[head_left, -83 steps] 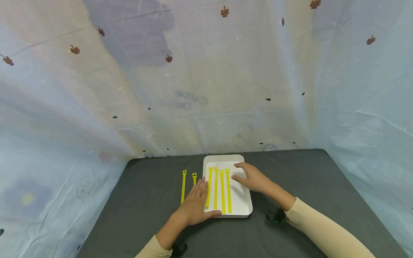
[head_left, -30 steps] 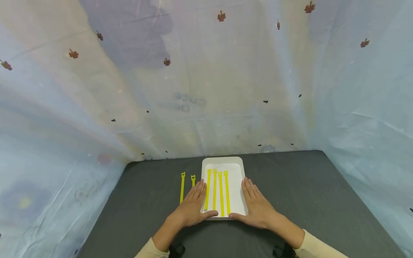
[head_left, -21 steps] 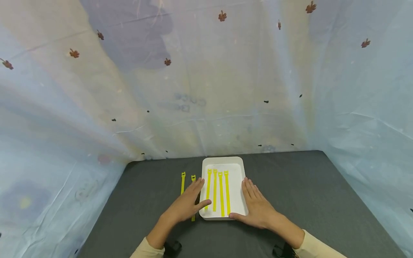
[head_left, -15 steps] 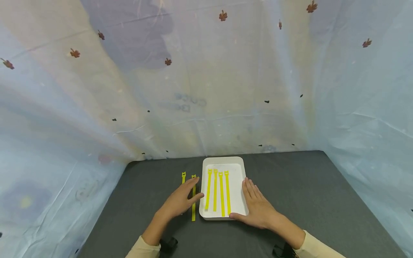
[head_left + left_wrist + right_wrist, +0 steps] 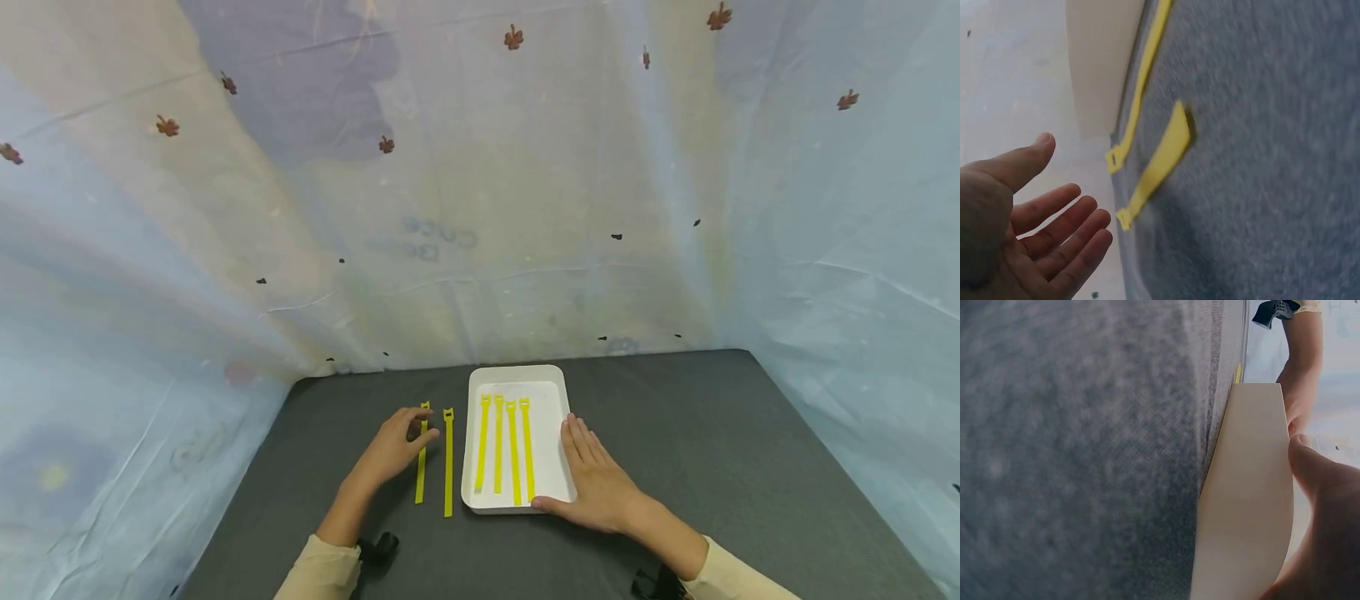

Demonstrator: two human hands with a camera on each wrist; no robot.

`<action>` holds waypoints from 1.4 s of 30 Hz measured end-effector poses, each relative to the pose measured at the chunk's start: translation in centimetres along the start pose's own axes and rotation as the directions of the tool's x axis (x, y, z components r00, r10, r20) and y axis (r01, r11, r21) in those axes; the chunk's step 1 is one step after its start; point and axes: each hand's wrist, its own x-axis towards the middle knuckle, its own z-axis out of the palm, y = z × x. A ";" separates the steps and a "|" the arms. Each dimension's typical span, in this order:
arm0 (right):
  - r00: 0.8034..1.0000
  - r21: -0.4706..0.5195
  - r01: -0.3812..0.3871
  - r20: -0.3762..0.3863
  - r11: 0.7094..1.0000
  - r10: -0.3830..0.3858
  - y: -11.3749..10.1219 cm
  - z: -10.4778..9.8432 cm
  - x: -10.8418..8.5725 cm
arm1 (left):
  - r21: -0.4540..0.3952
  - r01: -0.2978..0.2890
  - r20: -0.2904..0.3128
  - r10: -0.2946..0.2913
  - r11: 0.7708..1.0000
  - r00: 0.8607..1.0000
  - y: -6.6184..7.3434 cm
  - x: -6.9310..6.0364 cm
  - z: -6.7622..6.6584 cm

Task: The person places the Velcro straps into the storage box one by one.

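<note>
My left hand point(image 5: 390, 446) is above the upper part of a yellow slotted-head cable strap point(image 5: 420, 483), the leftmost one on the cloth. In the left wrist view the hand's fingers point(image 5: 1063, 234) are spread loosely, holding nothing, apart from that strap point(image 5: 1160, 164). A second yellow strap point(image 5: 448, 471) lies between it and a white tray point(image 5: 552, 467). Inside the tray several similar yellow straps point(image 5: 513, 454) lie side by side. My right hand point(image 5: 596, 483) rests on the tray's right rim, fingers straight, thumb at the near edge; the right wrist view shows its thumb point(image 5: 1319, 472) beside the tray wall point(image 5: 1244, 494).
Dark grey cloth point(image 5: 675, 425) covers the table. Behind and on both sides hangs a pale patterned curtain point(image 5: 480, 183), meeting the table's far edge just beyond the tray. A black wrist device point(image 5: 381, 548) sits under the left wrist.
My left hand has left the tray's left rim and moved left over the outer strap, uncovering the second one. Earlier my right hand came from above the tray onto its right rim, then stayed.
</note>
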 end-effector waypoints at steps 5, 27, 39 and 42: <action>1.000 -0.013 -0.011 0.002 1.000 0.011 0.2 0.1 0.0 | -0.020 0.034 -0.024 -0.035 0.999 0.999 -1.4 1.2 0.2; 1.000 0.004 -0.017 0.027 1.000 0.017 0.4 0.4 0.1 | -0.075 0.150 -0.028 -0.152 0.986 0.988 -3.7 4.6 0.6; 1.000 0.015 -0.011 0.025 1.000 0.011 0.3 0.3 0.1 | -0.090 0.156 -0.015 -0.158 0.984 0.987 -4.0 4.9 0.6; 1.000 0.017 -0.007 0.023 1.000 0.007 0.3 0.2 0.0 | -0.085 0.159 -0.021 -0.161 0.984 0.987 -3.9 4.8 0.7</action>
